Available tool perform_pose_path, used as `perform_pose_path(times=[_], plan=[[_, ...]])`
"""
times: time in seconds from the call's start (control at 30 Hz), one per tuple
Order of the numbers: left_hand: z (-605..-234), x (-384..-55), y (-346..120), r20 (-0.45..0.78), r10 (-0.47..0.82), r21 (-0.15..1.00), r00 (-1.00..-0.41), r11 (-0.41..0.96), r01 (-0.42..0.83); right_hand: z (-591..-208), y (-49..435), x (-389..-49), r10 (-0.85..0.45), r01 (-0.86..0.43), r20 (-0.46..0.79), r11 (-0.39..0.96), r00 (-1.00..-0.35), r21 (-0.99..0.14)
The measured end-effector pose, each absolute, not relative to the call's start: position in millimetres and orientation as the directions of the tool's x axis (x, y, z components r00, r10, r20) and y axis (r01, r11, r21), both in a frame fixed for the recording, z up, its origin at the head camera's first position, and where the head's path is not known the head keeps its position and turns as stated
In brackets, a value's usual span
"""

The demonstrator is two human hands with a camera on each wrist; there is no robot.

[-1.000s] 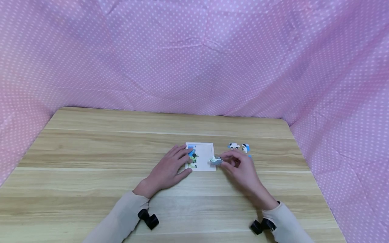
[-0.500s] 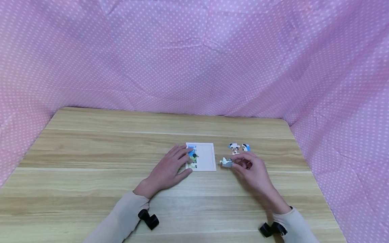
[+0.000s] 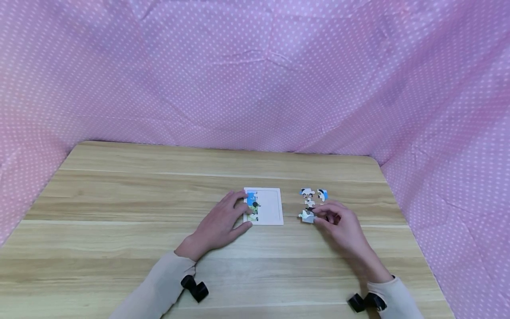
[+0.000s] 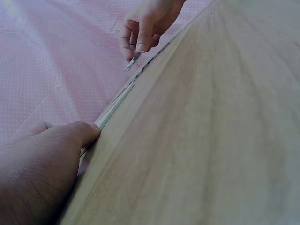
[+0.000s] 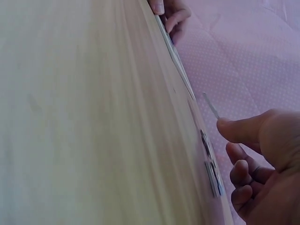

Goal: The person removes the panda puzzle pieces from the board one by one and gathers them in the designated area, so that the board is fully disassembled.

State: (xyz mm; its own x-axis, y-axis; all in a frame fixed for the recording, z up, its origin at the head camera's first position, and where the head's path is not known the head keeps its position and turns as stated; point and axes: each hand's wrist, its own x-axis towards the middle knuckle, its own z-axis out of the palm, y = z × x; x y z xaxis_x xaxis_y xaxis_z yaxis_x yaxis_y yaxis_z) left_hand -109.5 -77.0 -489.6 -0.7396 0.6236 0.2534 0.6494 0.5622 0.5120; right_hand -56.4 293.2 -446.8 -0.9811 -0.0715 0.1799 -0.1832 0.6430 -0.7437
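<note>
My right hand [image 3: 342, 226] pinches a grey and white puzzle piece [image 3: 307, 216] by its right side. In the right wrist view the piece [image 5: 211, 104] shows thin and edge-on, raised above the tabletop, at the tip of the thumb. My left hand [image 3: 217, 221] rests at the left side of a square white puzzle board [image 3: 271, 208], fingers spread over its edge and thumb at the near left corner. Along that side of the board a strip of blue and green puzzle pieces [image 3: 253, 207] is laid in, partly hidden by the fingers.
Right of the board lie loose puzzle pieces: a panda-face piece [image 3: 307, 192], a blue and white piece [image 3: 322, 194] and a white piece [image 3: 309, 202]. Others are partly covered by the right hand. A pink dotted cloth [image 3: 255, 88] hangs behind the wooden table [image 3: 119, 186].
My right hand has carried the puzzle piece rightward, from over the board's right edge to beside the loose pieces. My left hand has stayed at the board, its index finger drawn back slightly.
</note>
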Motion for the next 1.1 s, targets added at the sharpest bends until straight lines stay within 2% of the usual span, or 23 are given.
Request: perform_pose_path(times=[0.67, 1.1], plan=[[-489.7, -108.3, -77.1, 0.258, 0.598, 0.544, -0.759, 0.559, 0.626, -449.0, 308.9, -57.4, -0.105, -0.12, 0.064, 0.708, -0.992, -0.696], [-489.3, -107.9, -76.8, 0.261, 0.598, 0.537, -0.758, 0.562, 0.629, -452.0, 309.4, -57.6, -0.099, -0.121, 0.072, 0.718, -0.992, -0.685]])
